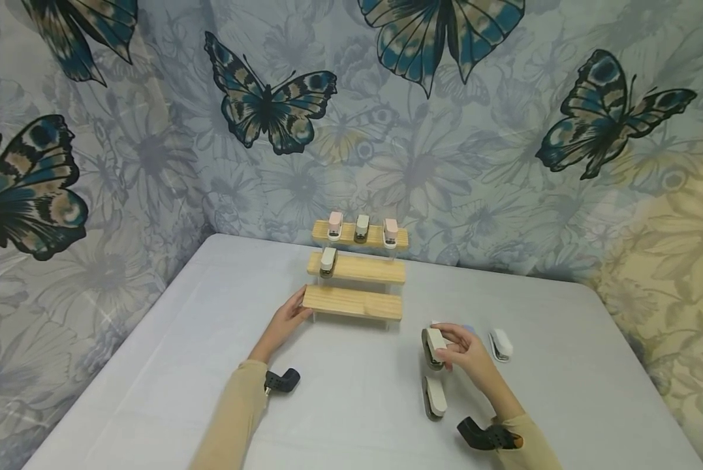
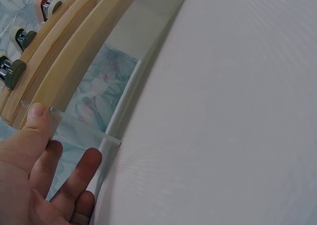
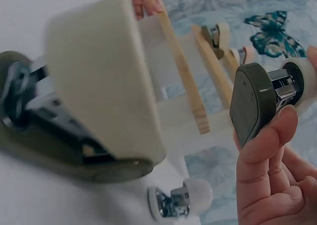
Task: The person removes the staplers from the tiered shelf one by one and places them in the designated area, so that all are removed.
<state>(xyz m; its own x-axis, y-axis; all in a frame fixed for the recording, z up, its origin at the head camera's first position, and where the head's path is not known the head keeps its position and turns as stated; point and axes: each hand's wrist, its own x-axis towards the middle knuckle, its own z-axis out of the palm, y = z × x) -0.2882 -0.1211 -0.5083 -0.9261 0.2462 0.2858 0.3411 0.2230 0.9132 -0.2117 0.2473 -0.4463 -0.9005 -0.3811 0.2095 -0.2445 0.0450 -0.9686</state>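
Note:
A three-step wooden rack (image 1: 354,301) stands at the back of the table; its top step carries three small staplers (image 1: 361,228) and its middle step one stapler (image 1: 328,261). My left hand (image 1: 286,321) rests with straight fingers against the left end of the lowest step (image 2: 74,66), thumb (image 2: 34,113) on its clear side panel. My right hand (image 1: 463,349) pinches a cream and olive stapler (image 1: 433,346), held just above the table; its olive end (image 3: 255,103) sits between thumb and fingers (image 3: 262,150). Another cream stapler (image 1: 435,396) lies right below it, large in the right wrist view (image 3: 94,106).
A white stapler (image 1: 500,344) lies on the grey table (image 1: 151,378) to the right of my right hand, also seen as white stapler (image 3: 181,202). A butterfly-patterned cloth (image 1: 421,130) hangs behind the rack and along the left side.

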